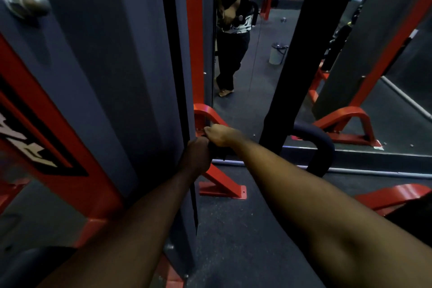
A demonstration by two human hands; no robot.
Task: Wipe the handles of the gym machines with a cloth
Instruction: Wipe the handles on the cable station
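Both arms are reaching forward and down toward the foot of a gym machine (98, 82), whose grey panel with red trim is filling the left side of the view. The left hand (196, 156) is curling into a fist right at the dark edge of the machine's upright, and the right hand (218, 135) is sitting just above and touching it, its fingers bent downward. Between the two hands a small dark thing (218, 149) is showing, and both hands seem to be gripping it; whether it is the cloth or a handle is too dim to tell. Directly behind the hands a red curved foot (205, 112) of the frame is meeting a wall mirror (257, 77). Below the hands a red base bracket (224, 188) is lying bolted to the dark speckled floor (233, 229). To the right, a black padded bar (322, 147) is bending down beside a black post (294, 54). In the mirror a standing person's reflection (233, 30) is appearing, and further back a pale bin (277, 52) is standing on the floor.
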